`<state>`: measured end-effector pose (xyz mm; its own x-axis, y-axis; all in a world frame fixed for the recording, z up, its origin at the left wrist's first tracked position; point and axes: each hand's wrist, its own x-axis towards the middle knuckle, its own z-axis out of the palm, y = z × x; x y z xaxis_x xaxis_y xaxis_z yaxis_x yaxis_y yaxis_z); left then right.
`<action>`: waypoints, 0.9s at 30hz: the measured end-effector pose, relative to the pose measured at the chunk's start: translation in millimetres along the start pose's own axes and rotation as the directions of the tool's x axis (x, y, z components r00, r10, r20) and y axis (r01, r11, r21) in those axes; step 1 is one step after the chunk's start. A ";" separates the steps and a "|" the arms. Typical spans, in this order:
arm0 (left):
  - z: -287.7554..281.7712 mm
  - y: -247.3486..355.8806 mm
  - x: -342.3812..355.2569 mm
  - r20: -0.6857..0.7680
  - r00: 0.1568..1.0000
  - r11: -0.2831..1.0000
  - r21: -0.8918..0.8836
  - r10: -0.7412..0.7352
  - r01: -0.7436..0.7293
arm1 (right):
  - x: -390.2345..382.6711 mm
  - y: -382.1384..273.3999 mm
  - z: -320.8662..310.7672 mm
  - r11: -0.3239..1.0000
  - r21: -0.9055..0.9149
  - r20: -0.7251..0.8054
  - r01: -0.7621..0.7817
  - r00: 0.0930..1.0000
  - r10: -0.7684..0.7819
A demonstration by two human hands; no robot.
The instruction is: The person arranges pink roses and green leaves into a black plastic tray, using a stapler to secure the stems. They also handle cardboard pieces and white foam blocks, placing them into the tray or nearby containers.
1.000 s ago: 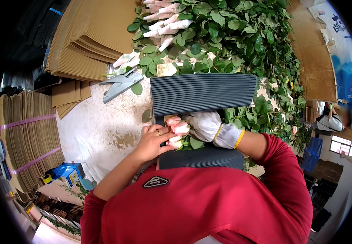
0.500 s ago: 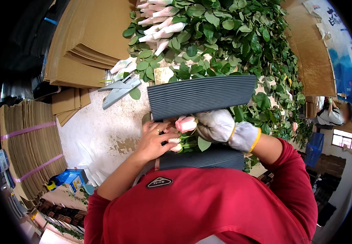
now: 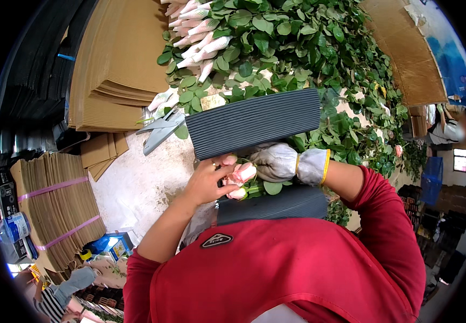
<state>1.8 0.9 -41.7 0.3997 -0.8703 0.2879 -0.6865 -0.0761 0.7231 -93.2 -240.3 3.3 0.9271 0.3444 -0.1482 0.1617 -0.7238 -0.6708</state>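
ok, l hand (image 3: 202, 182) cupping pink roses (image 3: 242, 173), gloved r hand (image 3: 275, 162) nr them

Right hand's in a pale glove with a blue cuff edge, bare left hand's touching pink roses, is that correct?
Not quite: in the head view, the right hand wears a pale glove with a yellow cuff edge, not blue; the bare left hand touches pink roses.

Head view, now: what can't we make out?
Head view:
- Right hand: palm and grip hidden by its grey glove.
- Left hand: anything under its palm hidden by the hand itself.
- Pink roses: stems partly hidden by leaves and the glove.
- Netted buds: group cut off by the top edge.
- Person at far right: too small for hand detail.
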 end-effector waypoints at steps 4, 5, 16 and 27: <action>7.8 -10.8 -0.4 -0.007 0.999 0.999 -0.002 -0.040 0.040 | -4.8 -46.0 -56.2 0.929 -0.369 0.219 0.013 0.973 0.074; 9.7 -9.4 -3.2 -0.032 0.992 0.992 -0.024 -0.122 0.121 | -11.7 -67.1 -75.9 0.807 -0.581 0.163 0.109 0.986 -0.016; 14.3 -18.4 -5.2 -0.009 0.979 0.979 -0.015 -0.202 0.202 | 22.6 3.2 5.8 0.603 -0.797 -0.297 0.027 0.853 -0.430; 14.9 -0.9 -11.4 0.021 0.964 0.954 0.151 -0.266 0.260 | 27.5 19.0 42.6 0.600 -0.800 -0.316 0.013 0.841 -0.439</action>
<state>-11.2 3.6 -55.0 0.5552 -0.8286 0.0714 -0.6423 -0.3727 0.6698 -79.0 -219.1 -44.5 0.8154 0.4185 0.4000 0.3792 -0.9082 0.1772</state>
